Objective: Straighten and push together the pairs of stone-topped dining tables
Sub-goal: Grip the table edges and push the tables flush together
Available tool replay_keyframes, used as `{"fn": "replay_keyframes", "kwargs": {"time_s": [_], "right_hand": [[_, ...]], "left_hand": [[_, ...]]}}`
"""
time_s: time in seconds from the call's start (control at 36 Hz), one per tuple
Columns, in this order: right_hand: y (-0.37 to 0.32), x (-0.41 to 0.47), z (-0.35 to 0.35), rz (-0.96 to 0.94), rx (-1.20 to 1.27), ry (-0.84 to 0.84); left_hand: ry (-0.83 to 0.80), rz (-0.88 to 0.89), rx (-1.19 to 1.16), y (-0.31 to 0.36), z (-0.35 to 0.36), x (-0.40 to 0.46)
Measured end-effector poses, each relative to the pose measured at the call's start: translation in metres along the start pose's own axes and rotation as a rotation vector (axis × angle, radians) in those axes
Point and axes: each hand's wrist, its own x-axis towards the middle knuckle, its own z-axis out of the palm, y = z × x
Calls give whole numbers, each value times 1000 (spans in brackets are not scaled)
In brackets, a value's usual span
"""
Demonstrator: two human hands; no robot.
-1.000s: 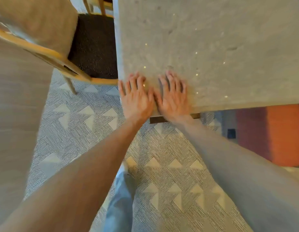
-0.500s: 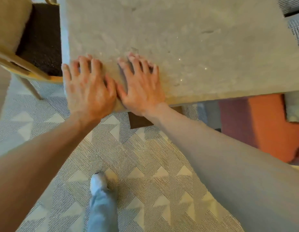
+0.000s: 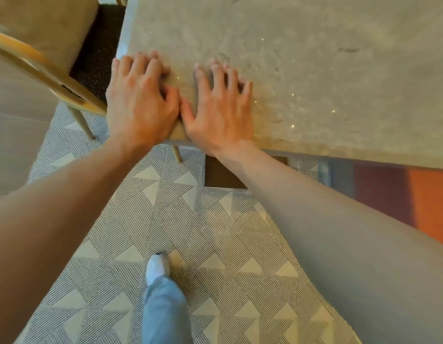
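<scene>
Your left hand (image 3: 141,105) and right hand (image 3: 220,108) lay flat, fingers spread, gripping nothing, at the stone table's (image 3: 314,70) near left corner. Its partner table wasn't visible, so joining probably remained.

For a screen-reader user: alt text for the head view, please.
Both bare hands, left hand and right hand, press flat, side by side, on a grey stone tabletop near its corner, beside a wooden chair on patterned carpet.
</scene>
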Motion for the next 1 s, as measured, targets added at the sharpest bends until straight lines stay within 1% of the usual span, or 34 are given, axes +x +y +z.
{"fn": "replay_keyframes", "kwargs": {"time_s": [0.14, 0.47, 1.0], "right_hand": [[-8, 13, 4, 18, -3, 12], [-21, 32, 4, 30, 10, -17], [-37, 57, 9, 66, 15, 15]], "left_hand": [[7, 13, -27, -11, 4, 12], [-14, 24, -51, -27, 8, 31], [-65, 32, -91, -44, 8, 57]]}}
